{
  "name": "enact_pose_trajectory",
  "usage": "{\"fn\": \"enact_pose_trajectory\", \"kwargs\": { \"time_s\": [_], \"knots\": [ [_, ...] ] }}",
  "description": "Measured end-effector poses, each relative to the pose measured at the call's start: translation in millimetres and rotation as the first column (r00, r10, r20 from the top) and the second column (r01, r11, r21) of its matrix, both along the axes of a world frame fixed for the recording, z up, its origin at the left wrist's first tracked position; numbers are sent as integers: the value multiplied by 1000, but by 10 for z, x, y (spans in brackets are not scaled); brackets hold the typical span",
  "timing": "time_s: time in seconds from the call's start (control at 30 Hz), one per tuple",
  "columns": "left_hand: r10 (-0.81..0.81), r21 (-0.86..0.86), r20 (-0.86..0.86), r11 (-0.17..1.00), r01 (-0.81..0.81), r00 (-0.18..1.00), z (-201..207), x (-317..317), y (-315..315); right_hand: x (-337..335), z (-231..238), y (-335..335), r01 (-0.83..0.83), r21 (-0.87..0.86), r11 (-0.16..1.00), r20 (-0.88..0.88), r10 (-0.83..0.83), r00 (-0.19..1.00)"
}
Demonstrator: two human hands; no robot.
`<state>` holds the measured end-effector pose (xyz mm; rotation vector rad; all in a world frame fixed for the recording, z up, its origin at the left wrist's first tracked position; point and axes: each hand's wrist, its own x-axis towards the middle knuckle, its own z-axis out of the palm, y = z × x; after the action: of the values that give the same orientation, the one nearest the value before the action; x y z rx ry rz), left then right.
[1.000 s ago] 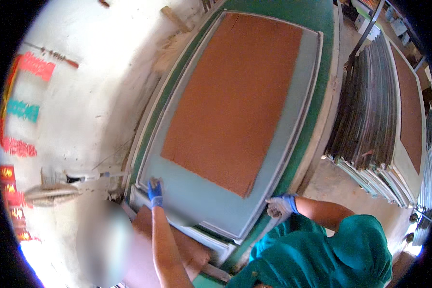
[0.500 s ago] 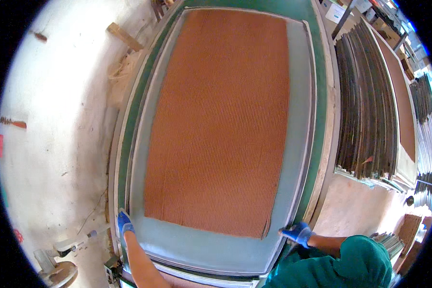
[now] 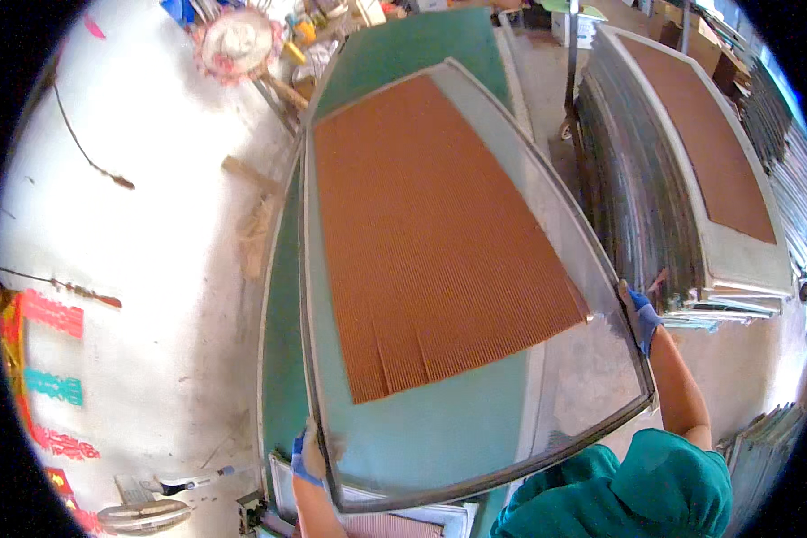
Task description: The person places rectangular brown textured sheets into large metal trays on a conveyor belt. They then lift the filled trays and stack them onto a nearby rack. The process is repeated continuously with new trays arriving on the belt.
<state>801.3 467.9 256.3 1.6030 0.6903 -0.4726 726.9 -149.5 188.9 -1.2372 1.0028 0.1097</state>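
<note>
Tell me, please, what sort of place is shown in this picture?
Probably a small workshop: a brown ribbed sheet lies on a framed translucent screen, a long green-topped worktable stands beneath, and a tall stack of frames rises at the right.

The head-worn left fisheye camera looks down and forward from close above the frame (image 3: 511, 477), taking in the wall (image 3: 152, 224) at left, stack (image 3: 641, 170) at right and worktop (image 3: 421, 40) at far.

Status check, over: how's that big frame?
Left hand, right hand: gripping frame, opposite sides. Brown sheet lying on it. Stack at right, possibly in the way.
</note>
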Motion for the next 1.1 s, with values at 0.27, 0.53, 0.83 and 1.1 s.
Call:
{"fn": "enact_pose_trajectory", "kwargs": {
  "time_s": [0.27,0.53,0.83,1.1],
  "knots": [
    [0,190,332,979,-67,943,1005,-1148,-759,-663,385,-677,16,-275,961,199,40,979],
    [202,-25,498,976,-218,843,1281,-2936,-1360,-2003,1324,-1167,52,-39,998,324,-37,945],
    [59,141,570,976,-168,819,1468,-2898,-2539,-2485,1499,-2147,128,-10,992,325,-118,938],
    [-55,-19,451,997,71,891,883,-1864,-4328,-2660,1253,-3972,321,-53,946,234,-300,925]
  ]
}}
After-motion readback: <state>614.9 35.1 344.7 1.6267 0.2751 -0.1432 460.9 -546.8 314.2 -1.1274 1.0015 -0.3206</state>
